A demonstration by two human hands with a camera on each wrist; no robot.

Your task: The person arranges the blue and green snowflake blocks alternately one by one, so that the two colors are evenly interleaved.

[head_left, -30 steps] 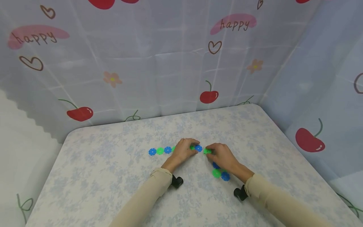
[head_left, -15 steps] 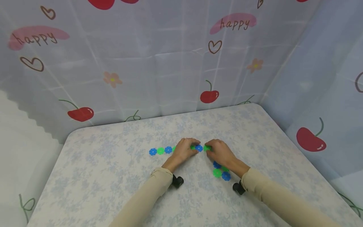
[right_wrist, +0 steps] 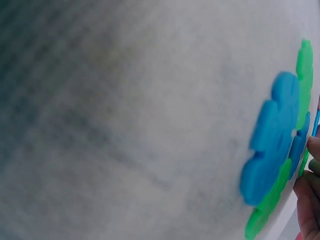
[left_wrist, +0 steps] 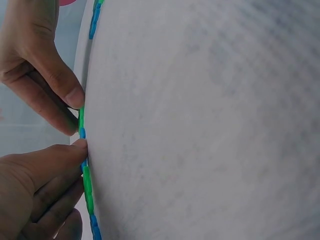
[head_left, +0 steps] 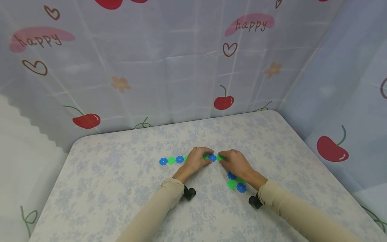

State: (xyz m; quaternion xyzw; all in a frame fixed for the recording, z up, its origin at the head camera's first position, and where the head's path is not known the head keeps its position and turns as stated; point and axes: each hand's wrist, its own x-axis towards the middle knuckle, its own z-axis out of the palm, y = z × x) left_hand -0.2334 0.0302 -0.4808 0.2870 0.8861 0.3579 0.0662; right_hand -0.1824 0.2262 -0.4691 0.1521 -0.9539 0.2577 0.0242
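A row of alternating blue and green notched discs runs across the table in the head view, from a blue disc [head_left: 163, 161] at its left end. My left hand [head_left: 195, 162] pinches the row near its right end, beside a blue disc [head_left: 212, 158]. My right hand [head_left: 237, 163] pinches a green disc [head_left: 221, 157] right at that blue one. In the left wrist view the green disc [left_wrist: 81, 119] meets the blue disc edge to edge; whether they are joined I cannot tell. My fingers hide part of the row.
Several loose discs, among them a green one [head_left: 231, 184] and a blue one [head_left: 241, 187], lie beneath and beside my right forearm. The table [head_left: 121, 188] has a pale floral cover. A printed curtain [head_left: 169, 84] hangs behind it.
My right hand has moved slightly up and left with its green disc, closing the gap to the blue disc at the row's end. My left hand has stayed almost still.
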